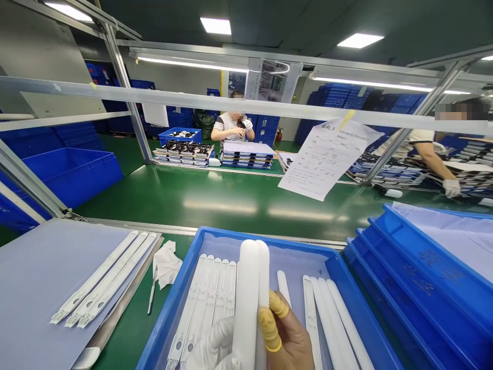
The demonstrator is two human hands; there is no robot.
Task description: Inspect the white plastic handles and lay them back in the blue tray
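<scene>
- The left hand [215, 345], in a white glove, and the right hand [287, 334], bare but for yellow finger covers [269, 329], sit close together, both clamped on a pair of long white plastic strips [248, 293].
- Those strips stand upright, rounded tips up, just above a blue tray [162, 324] and low in the head camera's view.
- The tray has a pale liner, with flat white strips [198, 303] in a row on the left and rounded ones [331, 321] on the right.
- To the left, three more white strips [103, 277] lie on a grey-blue mat [34, 288], near a crumpled white cloth [166, 264] and a small craft knife [152, 290].
- Stacked blue trays [419, 272] sit on the right.
- Across the green workbench [231, 200], a printed paper sheet [327, 159] hangs from a metal rail [231, 103].
- One co-worker [233, 126] stands beyond the bench, gloved hands raised around something dark — too small to make out.
- Another co-worker's gloved hand [451, 187] rests by stacked trays at the far right.
</scene>
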